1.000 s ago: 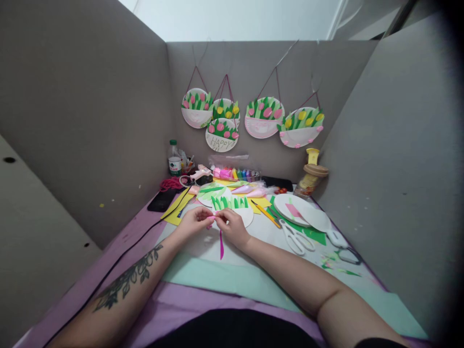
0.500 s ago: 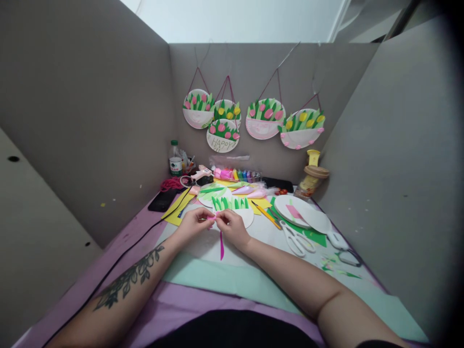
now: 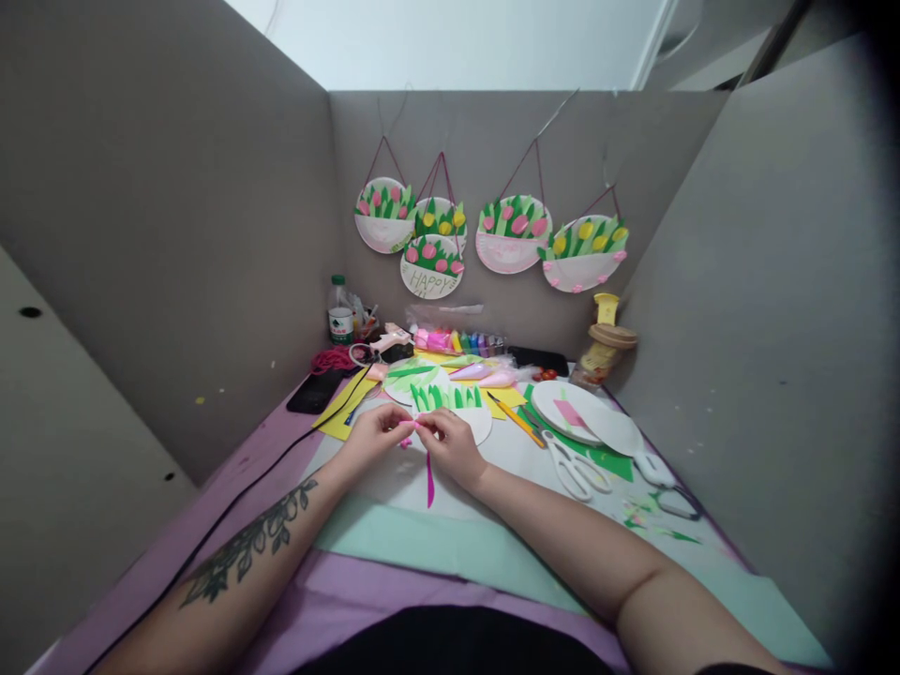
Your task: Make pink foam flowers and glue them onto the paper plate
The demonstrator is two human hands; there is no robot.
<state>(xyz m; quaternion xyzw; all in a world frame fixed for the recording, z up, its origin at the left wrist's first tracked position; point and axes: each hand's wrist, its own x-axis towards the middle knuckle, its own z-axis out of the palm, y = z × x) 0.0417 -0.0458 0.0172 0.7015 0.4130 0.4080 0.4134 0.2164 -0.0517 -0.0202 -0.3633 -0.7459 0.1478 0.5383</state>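
Note:
Over the white sheet, my left hand (image 3: 383, 431) and my right hand (image 3: 448, 441) meet fingertip to fingertip. Both pinch a small lump of pink modelling clay (image 3: 414, 425), mostly hidden by the fingers. Just below the left fingertips lies another small pink bit (image 3: 405, 443). A magenta plastic clay knife (image 3: 430, 483) rests on the sheet below my right hand. Right behind the hands is a white paper plate piece (image 3: 479, 424) with green paper leaves (image 3: 450, 397) along its top edge.
White scissors (image 3: 573, 469), a yellow utility knife (image 3: 517, 419) and stacked paper plates (image 3: 615, 424) lie right. A glue gun (image 3: 390, 339) and coloured clay packs (image 3: 450, 339) sit behind. A black cable (image 3: 253, 483) crosses the left side. Decorated plates (image 3: 513, 246) hang on the back panel.
The fingers have shifted slightly around the pink clay, and less of it shows now. The small pink bit below the left fingertips is more visible. The clay knife has stayed put.

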